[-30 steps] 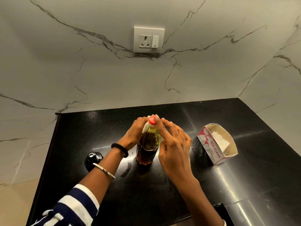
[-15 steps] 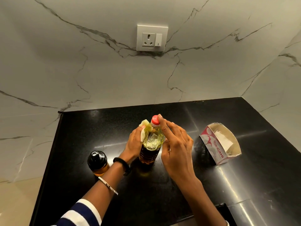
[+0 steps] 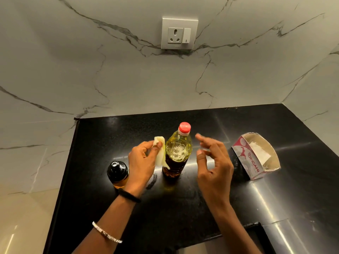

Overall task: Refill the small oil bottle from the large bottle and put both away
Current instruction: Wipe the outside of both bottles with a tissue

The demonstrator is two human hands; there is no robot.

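The large oil bottle with its red cap on stands upright in the middle of the black counter. My left hand pinches a crumpled pale tissue against the bottle's left side. My right hand hovers just right of the bottle, fingers loosely spread, touching nothing. The small oil bottle, with a black top and amber oil, stands to the left, just beside my left wrist.
An open red-and-white tissue box lies on the counter at the right. Marble walls close the back and right; a socket plate sits on the back wall. The counter's left edge drops off. A dark object sits near the front edge.
My right hand has let go of the red cap and drawn back to the right. My left hand slid the tissue down the bottle's side. The view shifted, showing the small bottle fully.
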